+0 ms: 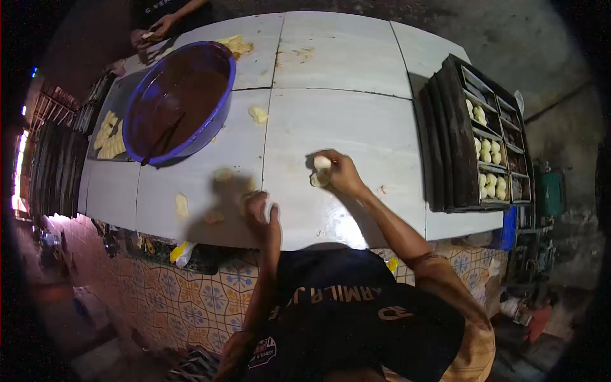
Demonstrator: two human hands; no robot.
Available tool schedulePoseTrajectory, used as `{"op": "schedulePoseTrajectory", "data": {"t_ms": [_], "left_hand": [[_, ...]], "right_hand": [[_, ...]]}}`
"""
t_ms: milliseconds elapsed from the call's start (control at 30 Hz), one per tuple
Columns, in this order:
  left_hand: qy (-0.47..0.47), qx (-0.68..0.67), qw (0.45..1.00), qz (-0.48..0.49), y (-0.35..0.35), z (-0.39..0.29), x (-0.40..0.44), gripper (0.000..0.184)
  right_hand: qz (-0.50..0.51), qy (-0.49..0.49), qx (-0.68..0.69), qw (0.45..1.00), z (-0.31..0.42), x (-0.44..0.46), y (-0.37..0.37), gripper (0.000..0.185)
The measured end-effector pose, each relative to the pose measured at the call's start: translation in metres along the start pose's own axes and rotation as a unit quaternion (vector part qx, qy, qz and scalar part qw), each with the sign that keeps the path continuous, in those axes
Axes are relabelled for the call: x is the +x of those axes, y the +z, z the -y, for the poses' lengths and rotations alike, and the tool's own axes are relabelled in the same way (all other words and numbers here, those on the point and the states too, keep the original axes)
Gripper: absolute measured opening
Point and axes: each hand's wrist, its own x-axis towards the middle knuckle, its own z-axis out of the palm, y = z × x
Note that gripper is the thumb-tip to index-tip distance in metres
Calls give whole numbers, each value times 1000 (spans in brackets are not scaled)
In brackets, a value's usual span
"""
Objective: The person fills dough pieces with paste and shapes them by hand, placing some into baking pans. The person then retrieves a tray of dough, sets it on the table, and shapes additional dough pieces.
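My right hand (342,175) grips a pale, rounded dough ball (323,162) above the white tiled table. Just below that ball, a second yellowish dough piece (319,180) shows by the fingertips; whether the hand also touches it I cannot tell. Near the table's front edge, my left hand (259,213) has its thumb apart from the fingers. Its fingertips reach a flattened dough piece (247,201), partly hidden in shadow. More flat dough pieces lie to the left, among them one pale strip (182,205) and one shaded piece (214,217).
A blue basin (228,105) of brown liquid stands at left, beside a tray of dough (111,141). Stacked dark trays (455,127) holding dough balls stand at right. Across the table are another person's hands (159,28). A dough lump (258,114) lies near the basin.
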Motion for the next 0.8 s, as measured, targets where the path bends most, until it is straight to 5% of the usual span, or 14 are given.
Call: {"op": "schedulePoseTrajectory", "data": {"t_ms": [67,133,167,233,267,300,333,367,500,567,600,633,667,800], "left_hand": [[-87,108,989,-48,-19,24,17,42],[61,165,978,-112,-30,56,22,48],[59,163,978,-113,-30,59,23,48],[101,256,951,-139,-31,60,17,54],[66,265,955,-118,-30,71,16,57],[64,266,955,-114,-31,82,13,57],[95,341,929,-110,-26,77,11,55],[128,411,897,-105,-20,74,12,53],[181,255,937,-158,-29,111,20,35],[106,76,965,-226,-42,121,21,30],[75,-17,981,-179,-66,191,36,29],[36,-108,984,-140,-73,185,44,29],[33,-71,989,-124,-70,187,35,33],[70,44,994,73,-33,51,18,55]], "right_hand": [[42,82,32,995,-9,18,-12,35],[24,-1,1,1000,-22,21,-13,30],[-17,-71,-36,997,-21,19,-10,28],[-42,3,7,999,-3,7,-8,23],[-49,-80,-225,970,12,2,-1,25],[-55,-161,-441,881,17,1,9,28],[-124,-98,-470,868,6,-5,29,37],[-82,-138,-511,844,-2,-8,33,45],[-106,-161,-507,840,-45,0,48,37],[-18,15,-167,986,-13,-15,30,29],[12,102,31,994,15,-30,17,28],[47,172,234,956,34,-44,7,28],[57,148,360,919,18,-52,-11,29],[-36,11,441,897,108,-126,-94,31]]}}
